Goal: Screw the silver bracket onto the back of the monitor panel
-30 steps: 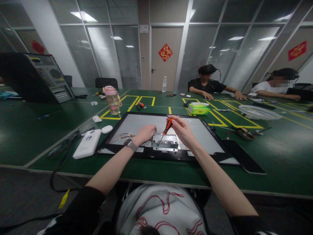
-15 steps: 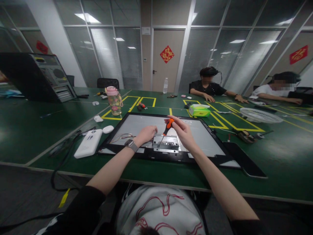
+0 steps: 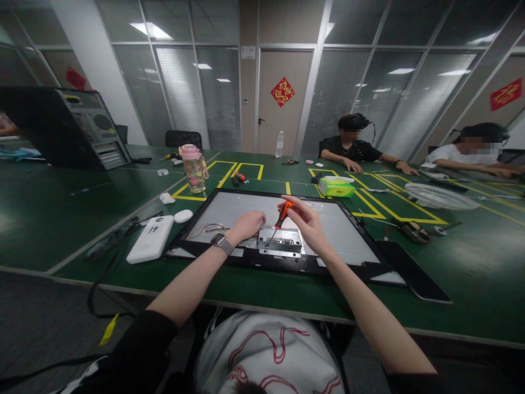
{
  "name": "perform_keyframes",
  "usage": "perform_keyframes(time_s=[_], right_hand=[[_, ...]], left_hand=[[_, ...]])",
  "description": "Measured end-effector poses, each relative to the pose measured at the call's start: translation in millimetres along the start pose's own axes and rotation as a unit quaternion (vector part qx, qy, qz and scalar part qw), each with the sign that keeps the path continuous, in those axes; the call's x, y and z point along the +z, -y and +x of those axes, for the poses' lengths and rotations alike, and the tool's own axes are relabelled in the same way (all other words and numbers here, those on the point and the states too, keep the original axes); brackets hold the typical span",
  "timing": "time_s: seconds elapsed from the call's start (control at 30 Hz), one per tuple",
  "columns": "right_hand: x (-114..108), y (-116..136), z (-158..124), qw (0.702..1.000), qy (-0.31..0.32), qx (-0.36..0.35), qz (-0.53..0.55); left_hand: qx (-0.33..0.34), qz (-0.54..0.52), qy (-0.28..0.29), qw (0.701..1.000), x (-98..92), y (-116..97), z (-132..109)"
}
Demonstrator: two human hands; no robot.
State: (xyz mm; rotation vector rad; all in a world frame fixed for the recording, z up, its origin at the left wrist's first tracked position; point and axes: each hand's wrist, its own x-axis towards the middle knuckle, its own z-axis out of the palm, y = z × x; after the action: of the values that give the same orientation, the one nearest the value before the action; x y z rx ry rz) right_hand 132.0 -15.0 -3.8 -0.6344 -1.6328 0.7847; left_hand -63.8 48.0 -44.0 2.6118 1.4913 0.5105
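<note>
My right hand [image 3: 307,220] is closed on an orange-and-black screwdriver [image 3: 283,213]. Its shaft slants down and to the left, with the tip at a silver metal bracket [image 3: 285,236]. That bracket sits on the near middle part of a flat display panel [image 3: 344,230] with a black frame, lying on the table. Just left of the bracket is my left hand [image 3: 246,225], its fingers curled together over the panel; whatever they pinch, if anything, is hidden. Thin wires [image 3: 207,228] run across the panel beside my left wrist, which wears a watch.
Left of the panel lie a white power bank [image 3: 151,239] and a white oval case [image 3: 182,216]. A pink-lidded bottle [image 3: 193,169] stands behind. To the right are a black slab [image 3: 414,271], a green tissue pack [image 3: 337,186] and a fan grille [image 3: 441,196]. Two people sit across the table.
The whole view has shifted slightly. Both hands keep nearly the same places over the panel, and the screwdriver stays at the bracket.
</note>
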Motion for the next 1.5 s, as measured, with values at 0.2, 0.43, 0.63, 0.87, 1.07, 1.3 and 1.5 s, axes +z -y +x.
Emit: perform_keyframes(time_s=[0.2,0.43,0.63,0.87,1.07,1.3,1.5], right_hand=[[-0.4,-1.3,-0.1,0.999,-0.009,-0.007,-0.043],[-1.3,0.2,-1.1,0.999,0.041,-0.017,-0.017],[-3.6,-1.3,0.7,0.999,-0.006,-0.024,-0.038],[-4.3,-1.4,0.7,0.999,0.034,-0.008,-0.004],[-3.8,-1.6,0.9,0.998,-0.021,-0.025,-0.055],[-3.5,1.4,-0.2,0.999,0.027,-0.019,-0.011],[-5.1,-2.2,1.0,0.999,-0.002,-0.026,-0.028]], left_hand=[[-0.001,0.005,0.002,1.0,-0.5,-0.6,0.1],[-0.001,0.006,-0.001,1.0,1.7,1.0,0.5],[-0.003,0.006,0.001,1.0,0.6,0.0,0.0],[-0.004,0.008,-0.001,1.0,1.7,1.0,0.7],[-0.002,0.009,0.004,1.0,1.2,0.7,0.8],[0.0,0.015,0.004,1.0,0.5,-0.1,0.4],[-0.001,0.018,0.003,1.0,1.4,0.8,0.6]])
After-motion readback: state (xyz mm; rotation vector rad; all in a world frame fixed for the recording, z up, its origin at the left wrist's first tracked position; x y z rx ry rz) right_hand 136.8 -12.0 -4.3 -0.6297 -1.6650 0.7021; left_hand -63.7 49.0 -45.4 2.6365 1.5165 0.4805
